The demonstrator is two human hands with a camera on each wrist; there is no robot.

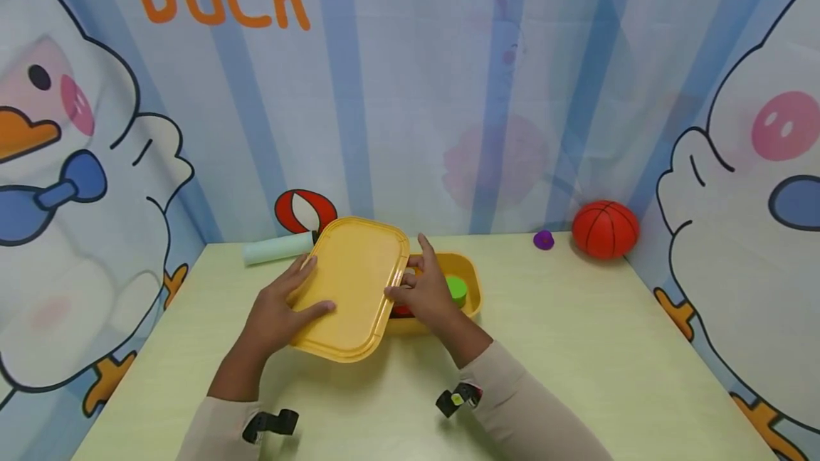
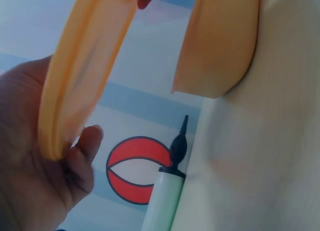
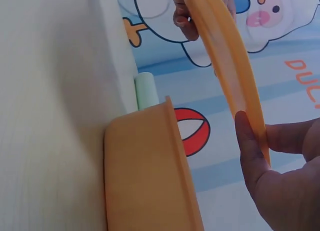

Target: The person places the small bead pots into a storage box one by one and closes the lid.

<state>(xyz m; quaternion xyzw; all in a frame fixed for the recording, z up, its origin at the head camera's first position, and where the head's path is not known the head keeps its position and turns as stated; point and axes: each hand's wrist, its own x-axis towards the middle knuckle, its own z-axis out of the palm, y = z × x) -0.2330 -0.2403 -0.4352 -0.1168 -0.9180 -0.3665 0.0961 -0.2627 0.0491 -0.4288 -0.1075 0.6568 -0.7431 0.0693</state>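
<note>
A yellow rectangular lid (image 1: 352, 283) is held tilted between both hands, above and to the left of a yellow box (image 1: 474, 283). My left hand (image 1: 275, 311) grips the lid's left side, thumb on its top face and fingers beneath. On the opposite edge my right hand (image 1: 432, 290) pinches the rim between thumb and fingers, as the right wrist view shows with the lid (image 3: 250, 91). Inside the box I see a green round piece (image 1: 456, 290) and some red; the lid and right hand hide the rest. Lid and box stand apart in the left wrist view.
Behind the lid, at the table's back left, lies a pale green hand pump (image 1: 275, 249) with a black nozzle (image 2: 178, 148). A small purple object (image 1: 544, 240) and a red ball (image 1: 605, 230) sit at the back right. A printed curtain (image 1: 410, 91) rises behind the table.
</note>
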